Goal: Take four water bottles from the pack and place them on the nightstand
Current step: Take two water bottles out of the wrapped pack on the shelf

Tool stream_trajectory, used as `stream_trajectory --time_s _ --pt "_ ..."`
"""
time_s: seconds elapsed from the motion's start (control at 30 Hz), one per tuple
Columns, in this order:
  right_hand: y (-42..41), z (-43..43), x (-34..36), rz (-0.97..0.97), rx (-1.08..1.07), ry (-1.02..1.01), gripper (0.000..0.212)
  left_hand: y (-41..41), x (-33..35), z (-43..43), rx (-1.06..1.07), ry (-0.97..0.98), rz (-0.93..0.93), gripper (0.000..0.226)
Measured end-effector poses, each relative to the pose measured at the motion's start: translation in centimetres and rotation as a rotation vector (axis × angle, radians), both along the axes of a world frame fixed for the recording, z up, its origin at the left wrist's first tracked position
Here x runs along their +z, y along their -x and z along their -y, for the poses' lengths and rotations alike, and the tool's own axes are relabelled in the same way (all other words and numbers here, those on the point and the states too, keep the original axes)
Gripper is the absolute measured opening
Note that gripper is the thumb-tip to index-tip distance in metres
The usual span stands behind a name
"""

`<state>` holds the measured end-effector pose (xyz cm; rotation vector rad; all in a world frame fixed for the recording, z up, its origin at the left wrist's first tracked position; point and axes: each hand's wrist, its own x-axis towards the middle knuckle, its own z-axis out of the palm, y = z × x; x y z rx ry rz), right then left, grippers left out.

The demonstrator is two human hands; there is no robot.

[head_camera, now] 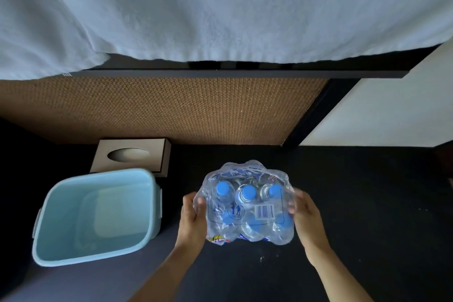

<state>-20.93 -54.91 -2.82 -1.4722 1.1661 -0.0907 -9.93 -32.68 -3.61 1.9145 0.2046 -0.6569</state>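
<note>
Pack [247,206] gripped by both hands (wrap blurs the nearer bottle caps).

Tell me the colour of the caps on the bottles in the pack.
Blue caps, seen through the clear wrap of the pack in the head view.

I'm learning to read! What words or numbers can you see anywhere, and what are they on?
None can be read for sure.
Pack of water bottles: upside-down print along the top edge, too blurred.
Barcode on the wrap: digits too small.
Blue symbols on the wrap: pictures, no words.
</note>
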Motion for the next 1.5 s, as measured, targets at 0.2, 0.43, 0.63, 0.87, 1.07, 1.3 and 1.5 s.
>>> stream_trajectory --time_s 0.2,0.43,0.63,0.87,1.07,1.3,1.5 --pt "-2.5 -2.0 5.1 0.228 0.265 0.784 0.037 -1.3 4.8 1.2 -0.024 -0.17 0.641 0.04" --pt "-7.3 -4.5 4.9 -0.489 0.917 0.856 0.062 -3.6 4.3 4.9 -0.753 -0.706 0.465 0.061" --pt "-8.3 -5.4 4.8 -0.654 0.92 0.769 0.056 -4.3 2.0 4.9 -0.613 -0.637 0.173 0.076" --pt "-7.5 -5.3 2.5 -0.537 0.734 0.849 0.04 -3.5 3.1 3.9 -0.478 -0.565 0.403 0.049" --pt "-6.5 -3.5 8.1 -0.092 0.466 0.725 0.036 -4.7 9.5 3.1 -0.433 -0.236 0.664 0.048" --pt "-3.5 -3.5 24.6 0.525 0.051 0.583 0.021 -4.4 26.6 6.5 -0.534 0.374 0.689 0.022" --pt "7.7 -3.8 42.7 0.679 -0.308 0.764 0.022 5.6 44.0 10.7 -0.883 0.711 0.631 0.035"
